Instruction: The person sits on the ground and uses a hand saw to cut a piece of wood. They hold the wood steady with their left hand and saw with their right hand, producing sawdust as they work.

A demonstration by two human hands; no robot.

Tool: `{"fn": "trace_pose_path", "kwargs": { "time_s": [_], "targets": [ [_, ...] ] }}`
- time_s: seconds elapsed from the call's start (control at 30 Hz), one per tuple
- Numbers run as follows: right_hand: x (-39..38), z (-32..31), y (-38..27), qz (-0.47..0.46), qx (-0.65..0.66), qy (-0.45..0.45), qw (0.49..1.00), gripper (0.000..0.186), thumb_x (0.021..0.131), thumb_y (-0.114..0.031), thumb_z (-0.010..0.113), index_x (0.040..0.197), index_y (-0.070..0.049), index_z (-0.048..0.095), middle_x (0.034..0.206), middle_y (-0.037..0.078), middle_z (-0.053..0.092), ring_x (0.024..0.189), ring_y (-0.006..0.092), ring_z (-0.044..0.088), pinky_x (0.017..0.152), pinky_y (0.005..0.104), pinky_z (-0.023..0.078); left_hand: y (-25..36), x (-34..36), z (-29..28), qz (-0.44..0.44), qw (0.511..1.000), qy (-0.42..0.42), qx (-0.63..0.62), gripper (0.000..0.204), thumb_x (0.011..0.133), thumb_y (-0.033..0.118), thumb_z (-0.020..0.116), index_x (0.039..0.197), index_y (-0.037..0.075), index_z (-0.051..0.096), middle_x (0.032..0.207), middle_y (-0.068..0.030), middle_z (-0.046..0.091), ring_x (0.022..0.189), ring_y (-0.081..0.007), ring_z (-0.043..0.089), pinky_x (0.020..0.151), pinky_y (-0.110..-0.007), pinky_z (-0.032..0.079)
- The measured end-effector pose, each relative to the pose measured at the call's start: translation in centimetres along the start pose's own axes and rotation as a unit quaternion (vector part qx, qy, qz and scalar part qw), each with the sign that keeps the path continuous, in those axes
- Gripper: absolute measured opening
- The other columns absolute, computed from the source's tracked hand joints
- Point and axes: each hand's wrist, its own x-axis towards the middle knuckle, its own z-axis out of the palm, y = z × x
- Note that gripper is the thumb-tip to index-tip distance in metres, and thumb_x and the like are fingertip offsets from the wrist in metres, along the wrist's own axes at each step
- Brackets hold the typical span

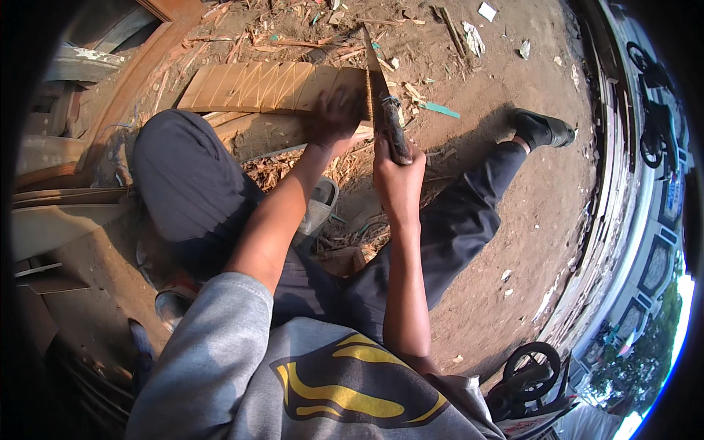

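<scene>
My right hand (398,163) is wrapped around the worn dark handle of a handsaw (378,81). The saw's blade points away from me and stands at the right end of a light brown wooden board (257,86). Zigzag and cross lines run along the board's top face. On the board, just left of the blade, rests my left hand (339,119), its fingers spread and in shadow. Beneath the board lies another piece of wood (268,134), partly covered by my left arm. Whether the teeth are in a cut I cannot tell.
Wood shavings (275,172) and splinters litter the dirt around the board. A teal strip (440,110) lies right of the saw. Wooden frames (117,110) stand at left, stacked planks (605,161) along the right. My bent left knee (187,169) is close to the board.
</scene>
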Motion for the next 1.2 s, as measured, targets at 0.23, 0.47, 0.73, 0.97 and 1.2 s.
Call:
{"fn": "trace_pose_path", "kwargs": {
  "time_s": [0.23, 0.47, 0.73, 0.97, 1.2],
  "targets": [
    [-11.4, -4.8, -1.4, 0.098, 0.028, -0.028, 0.994, 0.004, 0.086, -0.002, 0.055, 0.085, 0.001, 0.057, 0.065, -0.002, 0.05, 0.059, 0.0046, 0.045, 0.055, 0.0237, 0.04, -0.3, -0.9, -0.1, -0.007, 0.997, 0.021, -0.075, 0.065, 0.073, 0.049, 0.067, 0.124, 0.009, 0.053, 0.14, -0.0098, 0.045, 0.121, -0.0336, 0.048, 0.101, -0.058, 0.034],
    [0.1, -0.6, -0.6, 0.023, -0.039, -0.005, 0.999, 0.023, 0.085, -0.009, 0.057, 0.067, 0.001, 0.046, 0.059, 0.0, 0.045, 0.059, 0.0061, 0.038, 0.051, 0.0296, 0.034, 0.0, -0.6, 0.5, -0.011, 0.998, -0.024, -0.05, 0.061, 0.078, 0.046, 0.061, 0.128, 0.012, 0.051, 0.14, -0.008, 0.045, 0.123, -0.0322, 0.046, 0.101, -0.06, 0.032],
    [-13.3, -5.6, -1.9, 0.08, -0.038, -0.023, 0.996, 0.013, 0.088, -0.008, 0.058, 0.083, 0.004, 0.058, 0.066, 0.0, 0.053, 0.065, 0.0039, 0.047, 0.058, 0.0228, 0.04, -0.2, -0.6, 0.0, -0.015, 0.999, 0.039, -0.02, 0.093, 0.054, 0.063, 0.076, 0.128, 0.011, 0.053, 0.136, -0.0049, 0.047, 0.128, -0.0267, 0.041, 0.106, -0.051, 0.029],
    [-1.8, -0.9, 0.2, 0.013, -0.022, -0.002, 1.0, 0.019, 0.083, -0.007, 0.055, 0.068, 0.004, 0.05, 0.055, 0.005, 0.044, 0.058, 0.0071, 0.038, 0.052, 0.03, 0.037, 0.2, -0.3, -0.5, -0.007, 1.0, -0.02, 0.0, 0.082, 0.065, 0.057, 0.071, 0.13, 0.011, 0.051, 0.139, -0.0062, 0.046, 0.125, -0.0298, 0.044, 0.102, -0.058, 0.031],
    [-11.6, -5.1, -1.3, 0.087, 0.005, -0.035, 0.996, 0.009, 0.088, -0.005, 0.056, 0.085, 0.004, 0.058, 0.065, -0.001, 0.052, 0.062, 0.004, 0.046, 0.056, 0.0213, 0.039, -0.3, -0.5, -0.5, -0.015, 0.999, 0.011, -0.042, 0.094, 0.058, 0.061, 0.075, 0.132, 0.01, 0.049, 0.136, -0.0045, 0.048, 0.128, -0.0267, 0.041, 0.105, -0.052, 0.028]
  ]
}}
